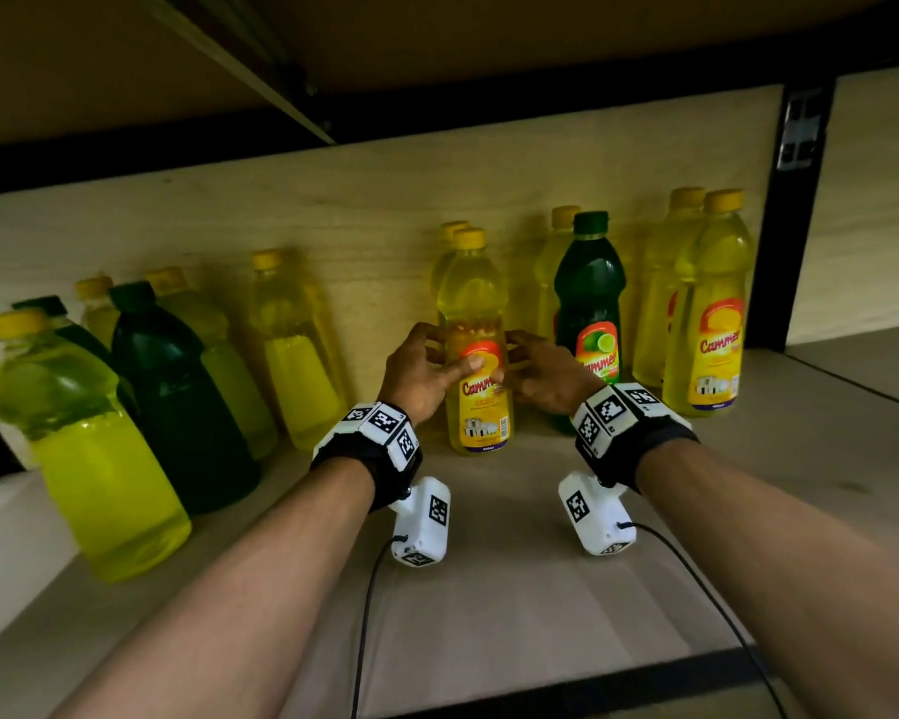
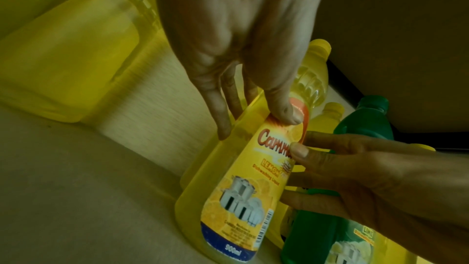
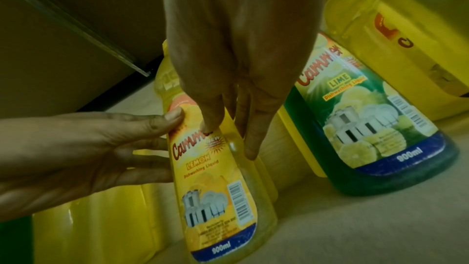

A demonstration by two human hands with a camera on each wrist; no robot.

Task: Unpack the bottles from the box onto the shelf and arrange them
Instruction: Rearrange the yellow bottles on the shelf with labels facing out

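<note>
Mid-to-late in the task, by my read. Shelf [image 1: 489,589] already carries about a dozen bottles: a blurred yellow-and-green cluster at left of the head frame, a lime bottle [image 1: 590,303] right of centre, yellow pair at far right.

Current item: lemon bottle [image 1: 476,345], centre frame, upright on the shelf board, label facing out, another yellow one directly behind it. Left hand [image 1: 421,376] and right hand [image 1: 546,373] both on it at label height, fingers curled round opposite sides, thumbs on the label front. Looks like alignment, not placement.

Box not in any view, so can't tell how many remain. Left cluster is uneven and colours are mixed, so arranging is likely still open.
</note>
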